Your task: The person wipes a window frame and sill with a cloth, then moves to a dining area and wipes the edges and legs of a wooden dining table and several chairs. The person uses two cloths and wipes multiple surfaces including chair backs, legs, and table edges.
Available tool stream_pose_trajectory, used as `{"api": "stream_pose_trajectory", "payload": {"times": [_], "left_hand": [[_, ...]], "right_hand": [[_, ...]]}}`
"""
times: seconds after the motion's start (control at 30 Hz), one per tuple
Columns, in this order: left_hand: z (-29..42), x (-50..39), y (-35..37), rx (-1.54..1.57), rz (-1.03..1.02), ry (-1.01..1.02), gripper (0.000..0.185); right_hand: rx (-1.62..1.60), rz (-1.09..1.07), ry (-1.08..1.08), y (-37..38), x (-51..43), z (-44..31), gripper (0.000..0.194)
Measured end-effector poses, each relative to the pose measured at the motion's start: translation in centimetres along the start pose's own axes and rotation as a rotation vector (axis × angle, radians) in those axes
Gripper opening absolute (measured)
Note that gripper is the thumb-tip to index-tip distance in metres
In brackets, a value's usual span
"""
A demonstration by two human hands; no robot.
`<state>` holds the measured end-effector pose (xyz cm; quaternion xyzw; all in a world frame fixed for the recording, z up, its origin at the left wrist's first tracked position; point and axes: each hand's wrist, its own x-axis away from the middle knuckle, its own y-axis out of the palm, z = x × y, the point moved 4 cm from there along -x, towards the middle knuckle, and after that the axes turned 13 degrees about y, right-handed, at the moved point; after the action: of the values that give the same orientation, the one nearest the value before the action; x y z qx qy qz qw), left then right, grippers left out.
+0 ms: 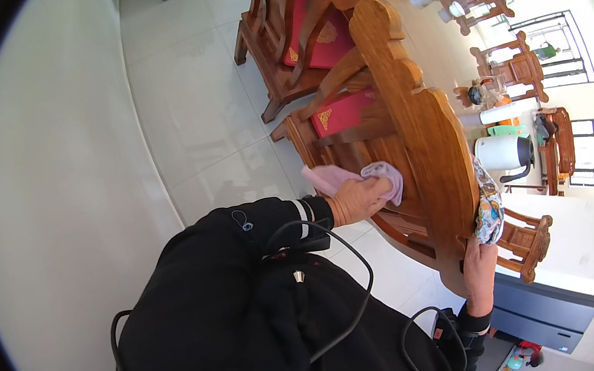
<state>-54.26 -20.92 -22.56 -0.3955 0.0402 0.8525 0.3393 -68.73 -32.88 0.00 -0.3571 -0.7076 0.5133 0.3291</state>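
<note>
My left hand [360, 198] holds a bunched pink cloth [386, 176] against the rear of a carved wooden chair's back panel [414, 198]. Part of the cloth hangs loose beyond the fingers and is slightly blurred. Farther right, my right hand [481, 268] is at the end of the chair's wavy top rail [425, 135], on its far side. A cloth with a colourful print [489, 211] covers its fingers, so they are hidden. Through the chair back a red seat cushion [341, 115] with gold ornament shows.
A second wooden chair [282, 75] with a red cushion [331, 40] adjoins this one. Beyond the rail stand a white kettle [498, 153] and more wooden chairs [518, 69]. A pale wall [61, 188] rises behind me. A black cable [360, 256] loops across my front.
</note>
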Motion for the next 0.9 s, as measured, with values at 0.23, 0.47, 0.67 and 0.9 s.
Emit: {"api": "stream_pose_trajectory", "payload": {"times": [0.23,0.47,0.67,0.9], "left_hand": [[-3.4,0.0,-1.8,-0.118,0.231,-0.432,0.025],[-3.6,1.2,0.5,0.018,0.556,-0.595,0.022],[-6.2,1.1,2.0,0.137,0.946,-0.591,0.011],[-14.6,7.5,9.4,-0.083,0.775,-0.951,0.034]], "right_hand": [[-0.123,-0.222,-0.121,-3.1,1.8,1.2,0.019],[-0.706,-0.339,0.168,-1.0,1.9,6.6,0.024],[-0.640,-0.210,0.038,-1.0,1.3,7.2,0.025],[-0.750,-0.166,0.135,-1.2,1.8,8.3,0.037]]}}
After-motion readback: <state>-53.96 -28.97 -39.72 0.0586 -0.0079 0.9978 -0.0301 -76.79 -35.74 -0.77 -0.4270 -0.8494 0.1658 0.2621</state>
